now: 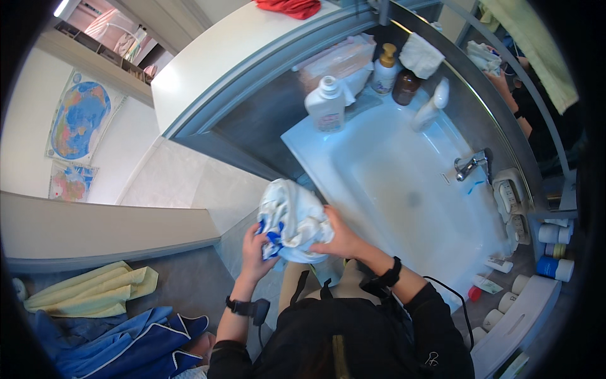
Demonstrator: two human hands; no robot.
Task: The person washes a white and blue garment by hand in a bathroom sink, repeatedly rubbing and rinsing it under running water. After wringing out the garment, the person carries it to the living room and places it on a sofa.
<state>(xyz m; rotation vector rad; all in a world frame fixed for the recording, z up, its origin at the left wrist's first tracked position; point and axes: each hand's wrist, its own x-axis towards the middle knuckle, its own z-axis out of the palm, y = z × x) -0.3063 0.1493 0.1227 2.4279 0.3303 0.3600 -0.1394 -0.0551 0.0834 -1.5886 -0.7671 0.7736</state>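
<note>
Between my two hands is a bunched-up white cloth garment (291,211) with blue patches, held in front of my body left of the sink. My left hand (255,251) is closed on its lower left side, by the blue part. Gripping the right side is my right hand (341,234), its thumb on top and the other fingers partly hidden by the cloth. The white sink (372,183) lies just to the right of the garment, its chrome faucet (472,165) at the far right side.
On the sink's far corner stand a white bottle (326,106), a gold-topped pump bottle (384,71), a brown bottle (406,87) and a white spray bottle (432,107). Blue towels (126,341) and a yellow towel (95,290) hang at lower left. A mirror (530,82) is at right.
</note>
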